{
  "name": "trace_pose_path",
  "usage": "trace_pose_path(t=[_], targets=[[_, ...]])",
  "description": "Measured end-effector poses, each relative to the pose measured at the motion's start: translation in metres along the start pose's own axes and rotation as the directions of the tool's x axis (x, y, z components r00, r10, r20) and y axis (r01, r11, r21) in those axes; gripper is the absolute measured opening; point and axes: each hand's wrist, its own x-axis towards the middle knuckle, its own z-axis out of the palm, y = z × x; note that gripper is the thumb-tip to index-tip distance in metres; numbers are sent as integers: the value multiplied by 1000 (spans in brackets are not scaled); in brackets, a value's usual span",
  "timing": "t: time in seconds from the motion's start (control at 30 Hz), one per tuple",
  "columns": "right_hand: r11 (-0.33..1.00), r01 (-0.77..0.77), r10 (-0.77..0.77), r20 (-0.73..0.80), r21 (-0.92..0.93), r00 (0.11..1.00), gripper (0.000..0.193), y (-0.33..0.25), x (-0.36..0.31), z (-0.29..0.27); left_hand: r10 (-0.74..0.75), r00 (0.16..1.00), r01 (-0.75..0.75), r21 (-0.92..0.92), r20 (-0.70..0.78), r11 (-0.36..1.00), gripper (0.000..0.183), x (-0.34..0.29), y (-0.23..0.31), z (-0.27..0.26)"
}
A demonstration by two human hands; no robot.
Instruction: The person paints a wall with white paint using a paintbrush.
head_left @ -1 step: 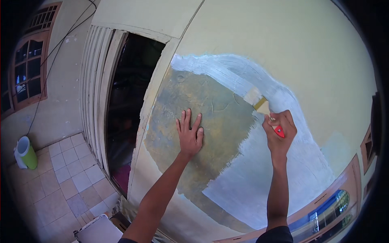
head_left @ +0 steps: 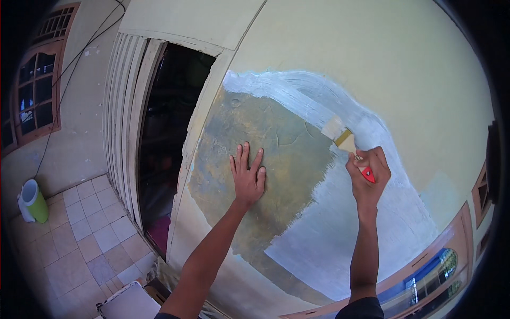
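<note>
My right hand (head_left: 369, 173) grips a paintbrush (head_left: 346, 141) with a red-tipped handle and pale bristles. Its bristles touch the wall where a band of whitish-blue paint (head_left: 303, 103) meets the bare patch. My left hand (head_left: 248, 175) lies flat on that grey-brown, cracked patch (head_left: 289, 141), fingers spread and holding nothing. Fresh pale paint (head_left: 324, 239) covers the wall below and right of the patch, with a ragged edge between them.
Left of the patch is a dark doorway (head_left: 178, 106) with a pale, chipped frame. A green and white bucket (head_left: 35, 201) stands on the tiled floor (head_left: 74, 250). A white-topped object (head_left: 130, 303) sits at lower left. A framed window (head_left: 435, 276) lies at lower right.
The view has shifted very slightly. The brush and my right hand appear a few pixels further right; my left hand keeps its place on the wall.
</note>
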Motion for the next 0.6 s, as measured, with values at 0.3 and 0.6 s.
trace_pose_path(t=[0.3,0.6], targets=[[992,-102,114,-182,74,977,28,-15,-11,-45,-3,1000,3,12,-13,1000,49,-4,2,-1],[902,-154,258,-217,402,942,13,-46,25,85,25,1000,-25,45,3,999,50,0,4,-1]])
